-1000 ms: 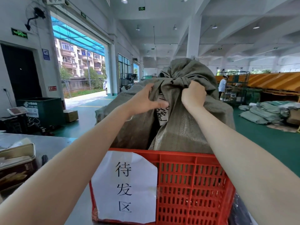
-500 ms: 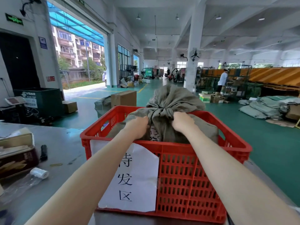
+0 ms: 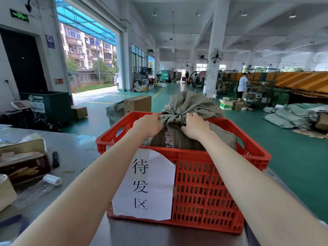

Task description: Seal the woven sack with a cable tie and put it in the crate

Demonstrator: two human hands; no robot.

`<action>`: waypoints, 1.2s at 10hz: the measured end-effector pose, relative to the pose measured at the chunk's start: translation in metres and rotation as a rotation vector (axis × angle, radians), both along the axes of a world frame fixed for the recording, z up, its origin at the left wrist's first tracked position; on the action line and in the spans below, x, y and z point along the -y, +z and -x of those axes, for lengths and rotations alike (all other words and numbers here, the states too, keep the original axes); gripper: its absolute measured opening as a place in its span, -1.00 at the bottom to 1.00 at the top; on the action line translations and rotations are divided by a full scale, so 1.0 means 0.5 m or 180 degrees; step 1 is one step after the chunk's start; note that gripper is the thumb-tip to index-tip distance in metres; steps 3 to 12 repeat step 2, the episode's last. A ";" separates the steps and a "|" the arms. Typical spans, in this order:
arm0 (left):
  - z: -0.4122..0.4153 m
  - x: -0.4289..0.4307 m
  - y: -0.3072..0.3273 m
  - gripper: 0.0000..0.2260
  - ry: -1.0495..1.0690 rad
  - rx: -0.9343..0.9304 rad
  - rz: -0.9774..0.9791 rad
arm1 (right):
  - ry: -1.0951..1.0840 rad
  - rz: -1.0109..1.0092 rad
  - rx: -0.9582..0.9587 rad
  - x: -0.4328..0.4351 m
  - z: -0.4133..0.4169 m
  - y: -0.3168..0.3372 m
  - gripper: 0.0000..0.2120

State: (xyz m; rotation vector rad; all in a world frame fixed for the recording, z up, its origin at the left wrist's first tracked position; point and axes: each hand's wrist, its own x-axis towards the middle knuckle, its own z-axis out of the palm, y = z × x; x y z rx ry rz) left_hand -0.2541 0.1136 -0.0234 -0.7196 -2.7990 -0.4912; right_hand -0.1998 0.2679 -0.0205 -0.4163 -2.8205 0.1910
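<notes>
The grey-green woven sack [image 3: 188,107] lies inside the red plastic crate [image 3: 209,189], its gathered neck sticking up above the rim. My left hand [image 3: 149,126] grips the sack's left side just below the neck. On the right side of the neck, my right hand [image 3: 195,127] presses on the cloth with fingers curled into it. The cable tie is hidden between my hands. A white paper sign [image 3: 143,183] with black characters hangs on the crate's front wall.
The crate stands on a grey metal table [image 3: 74,153]. At the left lie tin boxes [image 3: 23,157], a black marker [image 3: 55,158] and a clear tape roll [image 3: 52,180]. Beyond are a cardboard box [image 3: 137,104], piled sacks [image 3: 292,116] at the right, and a person [image 3: 243,86] by carts.
The sack went from held high above the crate down into it. Both hands followed it down and stay on its neck.
</notes>
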 end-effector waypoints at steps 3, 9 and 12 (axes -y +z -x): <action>-0.040 0.047 0.085 -0.67 -0.0055 -0.0085 -0.0564 | 0.0567 0.0316 -0.0327 0.053 -0.025 0.056 -0.48; -0.040 0.047 0.085 -0.67 -0.0055 -0.0085 -0.0564 | 0.0567 0.0316 -0.0327 0.053 -0.025 0.056 -0.48; -0.040 0.047 0.085 -0.67 -0.0055 -0.0085 -0.0564 | 0.0567 0.0316 -0.0327 0.053 -0.025 0.056 -0.48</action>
